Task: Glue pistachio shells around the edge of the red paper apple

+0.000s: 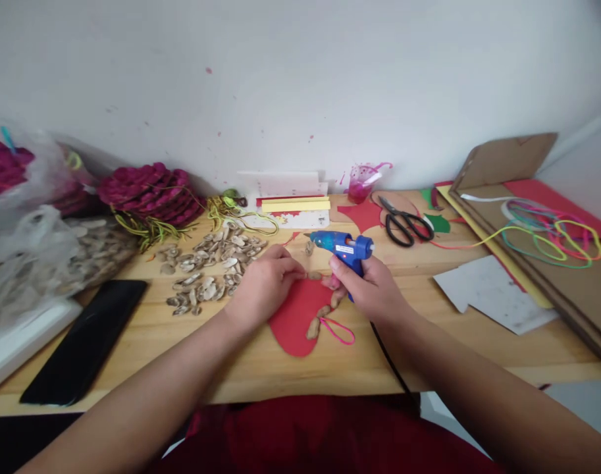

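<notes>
A red paper shape point(296, 320) lies on the wooden table, with several brown shell pieces point(314, 327) along its right and upper edge and a pink loop of string point(340, 333) at its right side. My right hand point(372, 283) is wrapped round a blue glue gun point(342, 247), whose tip points left above the shape. At the shape's upper left edge is my left hand point(268, 280), its fingers pressed together near the shells; whatever they pinch is hidden. Loose shell pieces point(209, 289) are spread to the left of it.
A black phone point(85, 342) and plastic bags point(38, 263) lie left. Stacked magenta pieces point(149, 197) stand behind. Black-handled scissors point(406, 224), a stained cup point(360, 184), and cardboard point(567, 289) with coloured string point(551, 230) are at the back and right.
</notes>
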{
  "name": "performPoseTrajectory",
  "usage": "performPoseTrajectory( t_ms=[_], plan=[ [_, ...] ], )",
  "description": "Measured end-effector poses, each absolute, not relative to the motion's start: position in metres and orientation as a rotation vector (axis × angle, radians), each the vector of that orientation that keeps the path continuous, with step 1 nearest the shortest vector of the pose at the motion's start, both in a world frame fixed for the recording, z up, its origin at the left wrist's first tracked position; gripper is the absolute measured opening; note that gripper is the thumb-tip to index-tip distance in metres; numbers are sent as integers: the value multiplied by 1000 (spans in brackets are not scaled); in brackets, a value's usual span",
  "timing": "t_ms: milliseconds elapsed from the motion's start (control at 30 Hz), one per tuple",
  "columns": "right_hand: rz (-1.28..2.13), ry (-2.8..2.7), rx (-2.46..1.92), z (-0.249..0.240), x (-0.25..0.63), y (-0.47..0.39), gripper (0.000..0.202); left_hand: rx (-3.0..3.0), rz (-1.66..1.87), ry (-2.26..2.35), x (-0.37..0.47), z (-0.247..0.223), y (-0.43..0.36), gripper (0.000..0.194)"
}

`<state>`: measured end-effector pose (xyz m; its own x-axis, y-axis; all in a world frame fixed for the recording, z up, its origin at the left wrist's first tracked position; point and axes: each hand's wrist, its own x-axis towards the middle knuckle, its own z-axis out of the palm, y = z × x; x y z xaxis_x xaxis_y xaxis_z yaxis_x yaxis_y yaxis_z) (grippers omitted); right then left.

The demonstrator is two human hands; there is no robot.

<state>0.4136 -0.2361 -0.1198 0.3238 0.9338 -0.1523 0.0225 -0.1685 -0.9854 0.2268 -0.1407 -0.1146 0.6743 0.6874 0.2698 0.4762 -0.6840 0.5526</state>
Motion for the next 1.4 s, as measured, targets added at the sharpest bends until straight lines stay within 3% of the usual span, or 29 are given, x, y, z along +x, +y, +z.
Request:
performPoseTrajectory(
  t_ms=[167, 367, 567, 700, 867, 1033, 1233, 1400],
  plan=[
    [1058, -865, -1375, -111, 416, -233, 45, 2331, 944, 981, 210, -99, -130, 15],
    [992, -893, -1330, -111, 421, -231, 51, 2334, 746, 1051, 200, -90, -125, 20],
    [914, -975, -1428, -112, 421, -232, 53, 2464, 638, 1466, 180, -75, -102, 40],
    [859, -1023, -1496, -111, 420, -233, 53, 2489, 599, 1530, 165, -69, -91, 29],
    [847, -1050, -1527, -111, 420, -234, 49, 2471, 331, 1142, 165, -68, -96, 15],
    [835, -1063, -1550, -112, 420, -234, 45, 2581, 93, 880, 176, -75, -106, 19],
    [803, -1085, -1573, -115, 421, -234, 44, 2580, 37, 1038, 178, -81, -104, 22],
    [810, -1074, -1560, -114, 421, -234, 45, 2526, 291, 1279, 181, -83, -99, 18]
  ],
)
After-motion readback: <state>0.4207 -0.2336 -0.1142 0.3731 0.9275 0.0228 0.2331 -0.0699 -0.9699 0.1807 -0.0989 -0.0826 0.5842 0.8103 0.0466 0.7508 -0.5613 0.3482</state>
